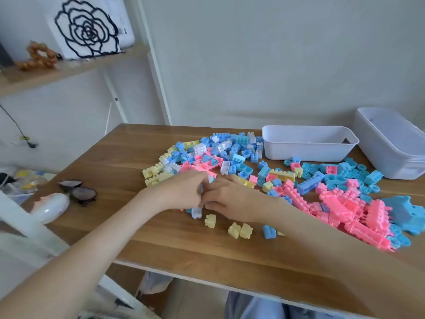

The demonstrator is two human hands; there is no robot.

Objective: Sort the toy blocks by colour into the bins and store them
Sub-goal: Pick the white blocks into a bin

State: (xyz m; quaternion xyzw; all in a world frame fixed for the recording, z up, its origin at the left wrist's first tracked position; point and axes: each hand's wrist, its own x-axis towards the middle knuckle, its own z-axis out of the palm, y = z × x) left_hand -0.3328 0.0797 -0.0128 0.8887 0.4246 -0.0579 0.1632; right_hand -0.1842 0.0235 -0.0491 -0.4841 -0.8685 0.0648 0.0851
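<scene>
Early stage. Blocks (241, 140) mostly mixed on table (119, 157); white bin (305, 153) looks nearly empty. Left hand (184, 192), right hand (232, 201) meet, fingers curled, pinching small blocks between them.

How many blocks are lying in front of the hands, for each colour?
Yellow blocks: 3
Blue block: 1
White block: 1
Total: 5, not counting a yellow bit half hidden under the right arm.

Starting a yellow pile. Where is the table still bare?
Bare wood: the table's far-left corner, from the sunglasses to the blocks, and the strip along the near edge. Crowded: the right side, from the bins to the pink blocks.
</scene>
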